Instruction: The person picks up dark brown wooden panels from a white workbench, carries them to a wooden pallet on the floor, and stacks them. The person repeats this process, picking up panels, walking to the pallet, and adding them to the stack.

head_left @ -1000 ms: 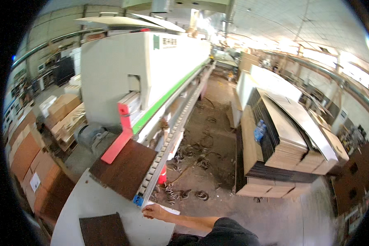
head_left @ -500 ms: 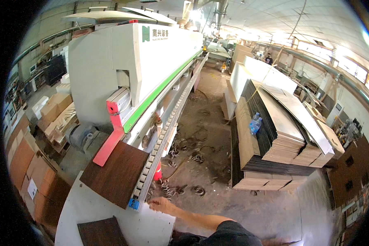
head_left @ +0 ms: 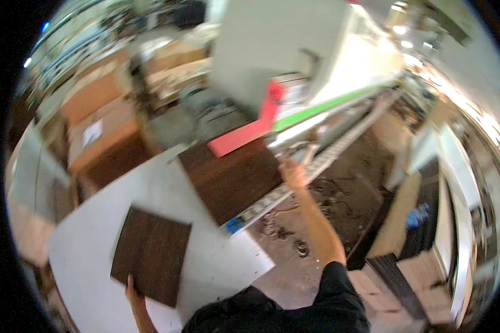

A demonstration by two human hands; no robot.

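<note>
Worktop [head_left: 89, 238], white, is lying beneath a loose dark brown panel [head_left: 153, 255] at left. The left hand [head_left: 134, 291] is meeting this panel's lower left edge, one digit showing on top; the view is not revealing whether it is pinching. The panel is appearing thin, stiff and fairly light, probably smooth-faced, its corners likely prone to chipping; opposite edges are offering the best hold. Farther right, a second dark panel [head_left: 233, 180] is resting by the red guide arm [head_left: 241, 139] and roller rail [head_left: 266, 203]. The right hand [head_left: 293, 172] is reaching that panel's right edge; blur is hiding its finger state.
</note>
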